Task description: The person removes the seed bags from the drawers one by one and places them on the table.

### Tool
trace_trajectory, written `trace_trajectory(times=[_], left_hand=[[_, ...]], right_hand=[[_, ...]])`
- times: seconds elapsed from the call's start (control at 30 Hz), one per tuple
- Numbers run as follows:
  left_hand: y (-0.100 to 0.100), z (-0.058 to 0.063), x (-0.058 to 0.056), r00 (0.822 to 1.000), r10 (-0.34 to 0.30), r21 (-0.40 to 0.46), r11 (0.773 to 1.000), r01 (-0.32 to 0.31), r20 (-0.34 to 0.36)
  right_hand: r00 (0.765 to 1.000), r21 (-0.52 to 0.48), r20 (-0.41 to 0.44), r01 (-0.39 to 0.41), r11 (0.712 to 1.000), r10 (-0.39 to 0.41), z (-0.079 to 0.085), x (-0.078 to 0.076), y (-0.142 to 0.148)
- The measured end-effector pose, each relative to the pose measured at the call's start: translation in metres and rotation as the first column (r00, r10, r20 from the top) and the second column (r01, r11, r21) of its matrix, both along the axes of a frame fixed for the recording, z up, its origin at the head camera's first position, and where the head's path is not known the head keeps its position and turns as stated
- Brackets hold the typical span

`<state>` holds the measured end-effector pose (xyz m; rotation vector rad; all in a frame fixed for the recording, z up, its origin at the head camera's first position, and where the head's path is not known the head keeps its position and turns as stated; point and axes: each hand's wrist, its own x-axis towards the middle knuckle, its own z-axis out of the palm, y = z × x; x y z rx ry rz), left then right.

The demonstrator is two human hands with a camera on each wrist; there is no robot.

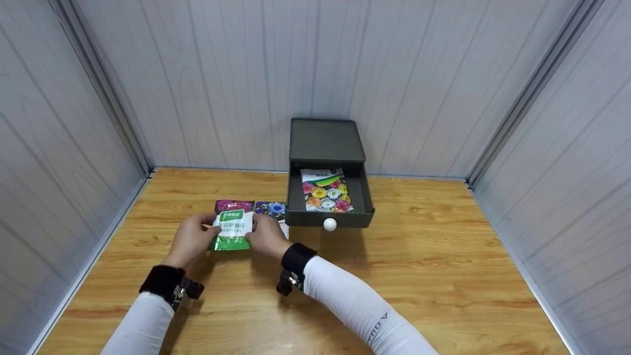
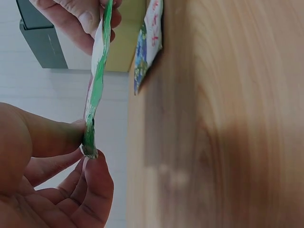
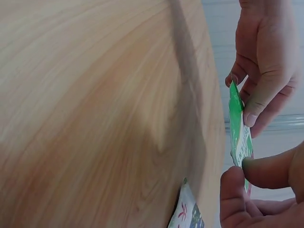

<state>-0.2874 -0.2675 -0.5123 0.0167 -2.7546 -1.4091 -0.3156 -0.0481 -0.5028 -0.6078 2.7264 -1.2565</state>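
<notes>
A green and white seed packet [image 1: 232, 229] with pink flowers along its top is held above the table between both hands. My left hand [image 1: 191, 237] pinches its left edge between thumb and fingers, as the left wrist view shows close up. On the opposite edge, my right hand [image 1: 268, 235] pinches it the same way. A second packet with blue flowers [image 1: 271, 209] lies on the table behind the right hand, partly hidden by it. In the pulled-out drawer [image 1: 366, 197] lies a packet with multicoloured flowers [image 1: 327, 192].
The dark grey drawer box [image 1: 326, 140] stands against the back wall, its drawer jutting forward with a white round knob [image 1: 330, 225]. Pale panel walls [image 1: 222, 84] enclose the wooden table [image 1: 434, 276] at the back and on both sides.
</notes>
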Motion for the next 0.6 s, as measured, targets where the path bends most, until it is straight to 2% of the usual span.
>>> trace_trajectory(times=[0.37,0.47,0.6], left_hand=[[-0.005,-0.013,-0.007,0.999,0.021,-0.041,0.999,-0.022,-0.028],[-0.006,-0.015,-0.010,0.999,0.030,-0.039,0.999,-0.030,-0.019],[-0.008,-0.018,-0.013,0.999,0.046,-0.047,0.998,-0.047,-0.016]], right_hand=[[0.999,-0.022,-0.027,-0.035,0.999,0.034,-0.010,-0.003,-0.003],[1.000,-0.037,0.017,-0.023,0.999,0.023,-0.009,-0.002,-0.004],[0.990,-0.085,0.144,0.008,0.996,0.004,-0.009,-0.001,-0.007]])
